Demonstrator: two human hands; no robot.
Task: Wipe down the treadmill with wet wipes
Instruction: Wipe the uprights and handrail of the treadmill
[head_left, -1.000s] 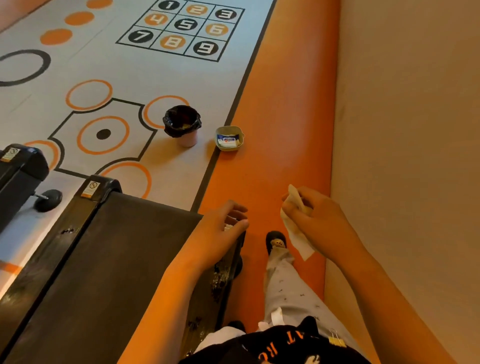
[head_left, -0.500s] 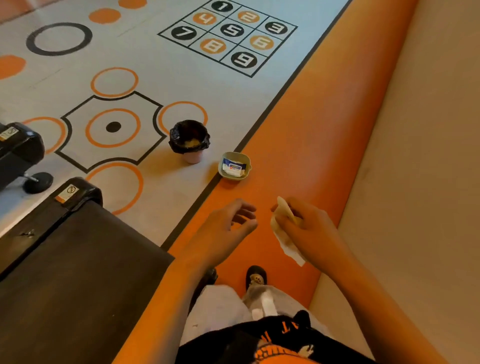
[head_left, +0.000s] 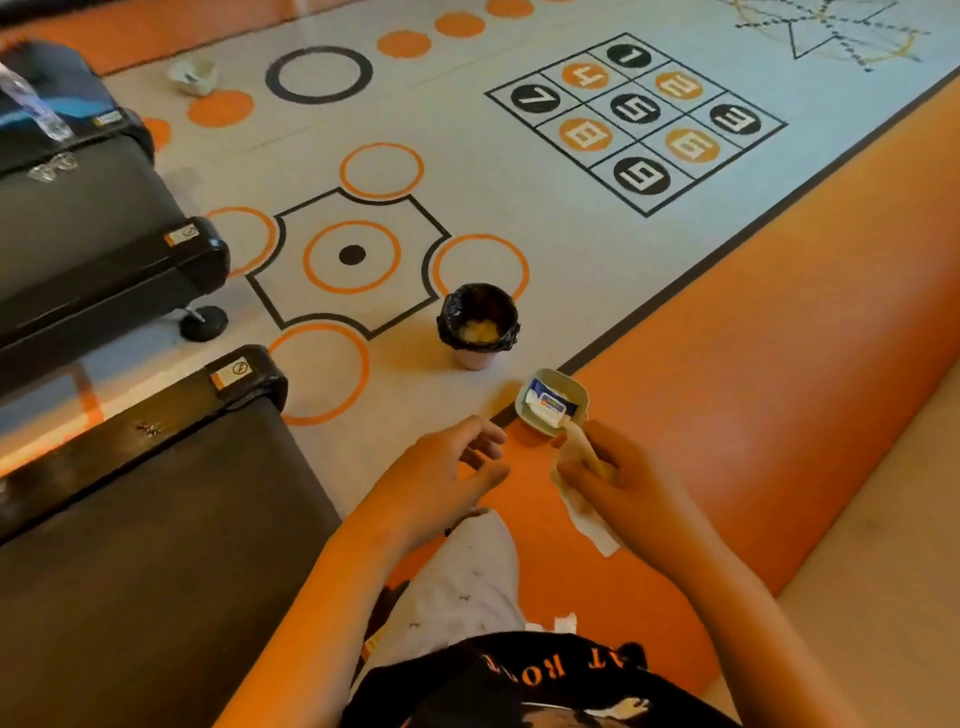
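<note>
- Our right hand (head_left: 618, 478) pinches a crumpled white wet wipe (head_left: 584, 499), its long axis hanging down toward us.
- Our left hand (head_left: 441, 478) is half-curled, holding nothing.
- Open orange floor (head_left: 753, 364) lies ahead; the black treadmill belt's (head_left: 145, 571) edge sits to the left.

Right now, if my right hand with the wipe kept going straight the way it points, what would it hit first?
Probably the small pale dish holding a blue-and-white wipe packet, just beyond the right hand and its white wet wipe. Depth is unclear from one view.
</note>
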